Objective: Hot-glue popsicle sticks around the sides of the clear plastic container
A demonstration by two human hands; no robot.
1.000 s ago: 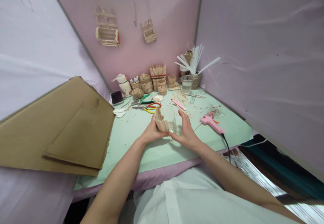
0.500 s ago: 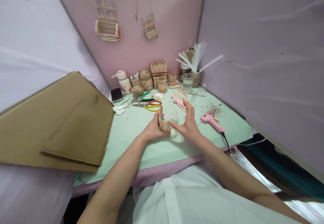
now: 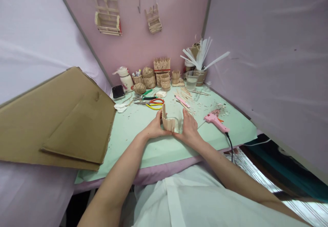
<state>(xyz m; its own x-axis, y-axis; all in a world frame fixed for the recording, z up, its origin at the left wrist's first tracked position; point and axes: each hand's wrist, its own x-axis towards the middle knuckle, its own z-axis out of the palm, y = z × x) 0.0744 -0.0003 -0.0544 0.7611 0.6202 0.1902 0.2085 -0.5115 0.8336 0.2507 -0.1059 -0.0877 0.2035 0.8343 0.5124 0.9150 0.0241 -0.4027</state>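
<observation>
The left hand had its fingers wrapped around the stick-covered side of a clear cup, while the right hand had its fingers curved around the bare side, so the cup sat gripped between them. A pink glue gun lay right of the right fingers on the bench. Beyond both hands' fingers were a pink knife and a ball of string.
</observation>
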